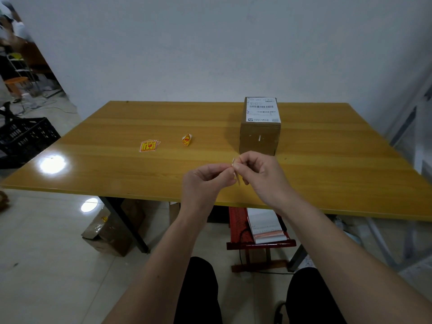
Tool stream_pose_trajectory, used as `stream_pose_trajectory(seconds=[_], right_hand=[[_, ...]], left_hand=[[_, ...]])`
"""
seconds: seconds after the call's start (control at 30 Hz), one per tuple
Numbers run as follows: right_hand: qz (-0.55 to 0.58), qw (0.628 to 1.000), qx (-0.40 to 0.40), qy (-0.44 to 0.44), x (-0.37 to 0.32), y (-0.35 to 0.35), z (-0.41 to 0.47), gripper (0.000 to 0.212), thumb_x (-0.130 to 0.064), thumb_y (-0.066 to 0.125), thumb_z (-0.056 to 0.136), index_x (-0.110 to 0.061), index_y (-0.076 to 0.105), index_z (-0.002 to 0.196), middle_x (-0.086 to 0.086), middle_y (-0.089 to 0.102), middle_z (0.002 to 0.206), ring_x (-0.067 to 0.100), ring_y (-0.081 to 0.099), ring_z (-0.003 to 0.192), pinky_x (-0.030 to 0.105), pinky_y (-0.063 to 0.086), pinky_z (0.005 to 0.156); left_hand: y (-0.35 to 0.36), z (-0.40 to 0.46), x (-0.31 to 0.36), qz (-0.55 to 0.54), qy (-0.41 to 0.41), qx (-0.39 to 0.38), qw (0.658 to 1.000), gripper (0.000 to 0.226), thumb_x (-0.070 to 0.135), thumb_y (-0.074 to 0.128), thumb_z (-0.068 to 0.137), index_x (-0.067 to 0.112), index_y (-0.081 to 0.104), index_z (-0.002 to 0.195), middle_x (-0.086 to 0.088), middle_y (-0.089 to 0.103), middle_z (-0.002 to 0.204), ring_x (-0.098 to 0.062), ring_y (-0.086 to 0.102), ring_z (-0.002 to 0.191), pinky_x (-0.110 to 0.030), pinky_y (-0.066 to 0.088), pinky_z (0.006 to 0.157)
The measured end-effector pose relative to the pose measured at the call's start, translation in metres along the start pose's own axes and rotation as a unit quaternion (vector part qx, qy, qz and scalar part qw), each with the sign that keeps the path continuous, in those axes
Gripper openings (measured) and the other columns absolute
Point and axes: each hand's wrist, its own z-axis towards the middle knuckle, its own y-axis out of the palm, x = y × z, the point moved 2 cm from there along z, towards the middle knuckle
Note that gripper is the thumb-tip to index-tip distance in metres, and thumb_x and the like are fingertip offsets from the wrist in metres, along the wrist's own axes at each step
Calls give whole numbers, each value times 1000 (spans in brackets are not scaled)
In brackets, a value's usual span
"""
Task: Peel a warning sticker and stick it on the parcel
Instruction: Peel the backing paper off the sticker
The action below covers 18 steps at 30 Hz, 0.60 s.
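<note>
My left hand and my right hand meet above the table's near edge, both pinching a small warning sticker held edge-on, so only its pale thin edge shows. Just beyond my right hand stands the parcel, a brown cardboard box with a white shipping label on top. A small stack of yellow-and-red warning stickers lies flat on the table to the left. A curled yellow-and-red sticker piece lies between the stack and the parcel.
The wooden table stands against a white wall. A black crate sits at the left on the floor. Under the table are a cardboard box and a red stool with papers on it.
</note>
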Motion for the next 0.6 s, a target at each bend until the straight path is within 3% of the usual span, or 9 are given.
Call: stream_pose_trajectory(seconds=[0.17,0.43,0.6], right_hand=[[-18,1000,6,-11,2,2,0,11,-3,57,88,-3,60,77,-1,54,63,0,46,53,14,41,54],[-25,1000,13,-14,5,2,0,14,-3,58,87,-9,59,74,-1,52,63,2,45,54,15,40,54],[-39,999,8,-25,5,2,-1,13,-3,56,88,-4,59,75,-1,53,62,9,48,59,22,42,57]], left_hand=[[0,-1,-1,-11,0,6,1000,9,2,69,78,5,76,83,-17,73,79,-26,68,78,-37,56,80],[4,-2,0,-26,-32,23,999,8,4,71,78,9,76,75,-5,74,67,-14,69,68,-23,56,66],[4,-4,2,-2,-18,20,1000,16,6,70,79,17,77,70,-3,74,65,-17,68,68,-34,58,76]])
